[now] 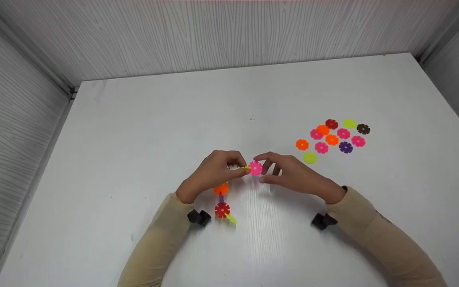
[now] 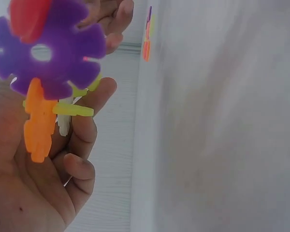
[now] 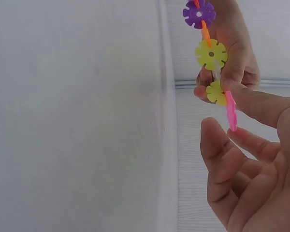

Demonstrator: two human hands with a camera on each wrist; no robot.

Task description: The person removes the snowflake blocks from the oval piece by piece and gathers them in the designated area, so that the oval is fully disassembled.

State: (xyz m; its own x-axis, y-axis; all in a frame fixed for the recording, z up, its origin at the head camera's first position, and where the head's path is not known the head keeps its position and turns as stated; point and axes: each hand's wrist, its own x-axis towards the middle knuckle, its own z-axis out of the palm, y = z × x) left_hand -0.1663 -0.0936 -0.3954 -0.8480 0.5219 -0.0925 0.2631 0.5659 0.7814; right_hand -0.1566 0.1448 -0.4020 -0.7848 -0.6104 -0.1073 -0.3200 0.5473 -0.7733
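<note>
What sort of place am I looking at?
Probably a tabletop work booth: a white table, pale wood-grain panels along its back, left and right, and loose, colored, notched discs lying on it.

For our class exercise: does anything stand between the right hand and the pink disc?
Nothing visible does: the right hand is right at the pink notched disc. The left hand pinches the yellow notched disc on the opposite side.
</note>
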